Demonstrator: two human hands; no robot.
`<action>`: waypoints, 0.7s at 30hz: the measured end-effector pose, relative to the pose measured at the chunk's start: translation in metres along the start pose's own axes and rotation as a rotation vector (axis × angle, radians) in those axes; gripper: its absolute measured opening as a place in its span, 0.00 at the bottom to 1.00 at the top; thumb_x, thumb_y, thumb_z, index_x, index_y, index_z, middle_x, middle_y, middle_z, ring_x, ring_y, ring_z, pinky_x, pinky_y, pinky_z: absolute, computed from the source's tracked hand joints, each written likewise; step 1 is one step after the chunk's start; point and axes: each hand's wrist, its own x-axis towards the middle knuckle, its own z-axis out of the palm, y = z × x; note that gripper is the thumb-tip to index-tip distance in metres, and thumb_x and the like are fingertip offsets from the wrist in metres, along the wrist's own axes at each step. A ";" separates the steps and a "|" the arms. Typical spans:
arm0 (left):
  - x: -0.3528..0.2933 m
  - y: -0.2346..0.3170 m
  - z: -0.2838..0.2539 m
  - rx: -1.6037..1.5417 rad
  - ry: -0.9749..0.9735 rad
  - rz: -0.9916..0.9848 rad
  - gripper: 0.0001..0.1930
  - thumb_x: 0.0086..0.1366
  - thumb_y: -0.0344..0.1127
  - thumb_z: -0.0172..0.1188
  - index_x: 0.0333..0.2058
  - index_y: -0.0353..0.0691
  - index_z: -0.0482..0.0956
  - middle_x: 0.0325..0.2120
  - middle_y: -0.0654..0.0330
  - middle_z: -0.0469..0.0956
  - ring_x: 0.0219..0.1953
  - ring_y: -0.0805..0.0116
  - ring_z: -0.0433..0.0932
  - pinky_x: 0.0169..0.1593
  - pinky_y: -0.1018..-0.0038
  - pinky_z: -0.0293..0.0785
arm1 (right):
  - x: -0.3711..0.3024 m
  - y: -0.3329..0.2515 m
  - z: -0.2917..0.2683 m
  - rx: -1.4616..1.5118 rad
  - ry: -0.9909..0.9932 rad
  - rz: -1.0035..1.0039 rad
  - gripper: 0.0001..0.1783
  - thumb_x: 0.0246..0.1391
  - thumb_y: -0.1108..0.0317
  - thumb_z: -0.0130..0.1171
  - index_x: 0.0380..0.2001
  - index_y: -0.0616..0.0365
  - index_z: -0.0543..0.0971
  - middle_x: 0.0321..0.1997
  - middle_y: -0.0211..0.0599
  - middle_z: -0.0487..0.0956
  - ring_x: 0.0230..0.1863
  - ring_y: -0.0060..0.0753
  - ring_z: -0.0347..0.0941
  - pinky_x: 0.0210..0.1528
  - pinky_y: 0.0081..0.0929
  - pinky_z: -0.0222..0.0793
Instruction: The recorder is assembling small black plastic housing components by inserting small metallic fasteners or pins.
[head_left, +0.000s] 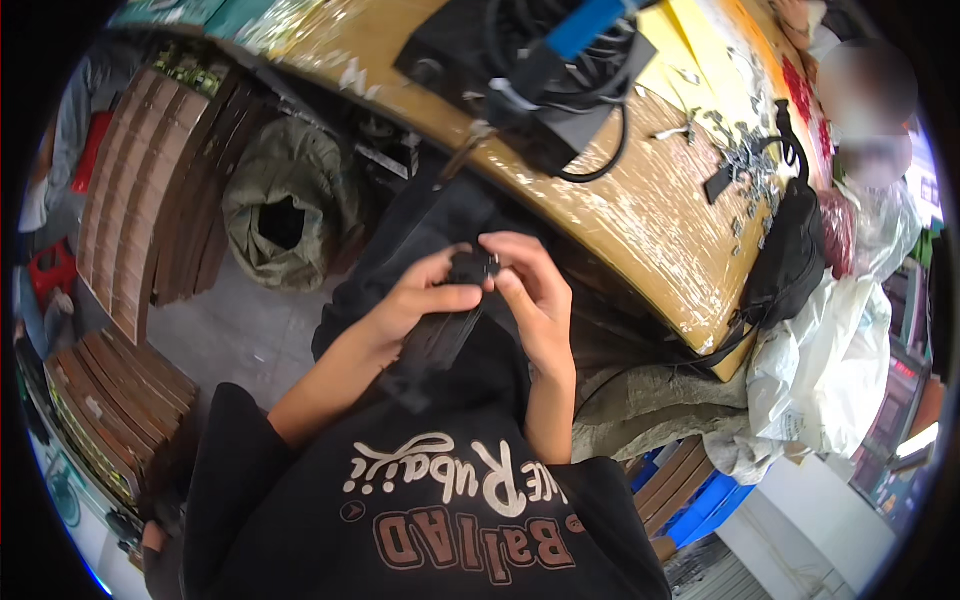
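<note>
Low over my lap, both hands meet around a small black piece (472, 268) whose exact kind I cannot make out. My left hand (420, 292) pinches it from the left, thumb laid across the front. The fingers of my right hand (537, 290) close on its right end, where a small bright spot shows. From under my left thumb a dark strap-like bundle (440, 345) hangs toward my shirt, blurred at its lower end. Whether it is joined to the black piece is hidden by my fingers.
Beyond my hands stands a plastic-wrapped table (640, 230) with a black box (430, 65), coiled cable, a blue-handled tool (590, 25) and scattered grey pieces (745, 165). A black bag (790, 255) hangs at its right edge. Left are a sack (290, 200) and stacked divided trays (140, 190). Another person sits far right.
</note>
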 end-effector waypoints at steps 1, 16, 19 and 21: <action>0.001 0.005 0.002 0.153 0.115 0.170 0.12 0.53 0.32 0.56 0.35 0.37 0.66 0.24 0.65 0.69 0.24 0.78 0.69 0.29 0.83 0.65 | 0.000 -0.002 0.005 -0.043 0.010 0.072 0.16 0.53 0.75 0.48 0.46 0.64 0.66 0.36 0.37 0.72 0.30 0.24 0.70 0.34 0.17 0.65; 0.000 0.036 -0.006 0.478 0.241 0.507 0.11 0.51 0.28 0.59 0.31 0.36 0.66 0.23 0.68 0.68 0.26 0.85 0.66 0.28 0.85 0.64 | -0.008 -0.015 0.031 0.256 -0.172 0.426 0.21 0.47 0.79 0.54 0.40 0.60 0.54 0.21 0.42 0.73 0.15 0.23 0.67 0.13 0.15 0.65; -0.001 0.038 -0.003 0.445 0.231 0.497 0.11 0.51 0.28 0.59 0.31 0.36 0.66 0.23 0.68 0.69 0.26 0.84 0.66 0.29 0.85 0.64 | -0.009 -0.018 0.034 0.280 -0.155 0.402 0.21 0.47 0.80 0.54 0.39 0.60 0.54 0.21 0.43 0.73 0.16 0.23 0.67 0.13 0.15 0.64; -0.001 0.040 -0.003 0.467 0.236 0.503 0.11 0.52 0.28 0.59 0.31 0.36 0.66 0.23 0.67 0.69 0.26 0.84 0.66 0.29 0.85 0.65 | -0.007 -0.019 0.034 0.288 -0.168 0.390 0.21 0.47 0.80 0.54 0.39 0.60 0.54 0.21 0.43 0.73 0.16 0.22 0.68 0.13 0.15 0.64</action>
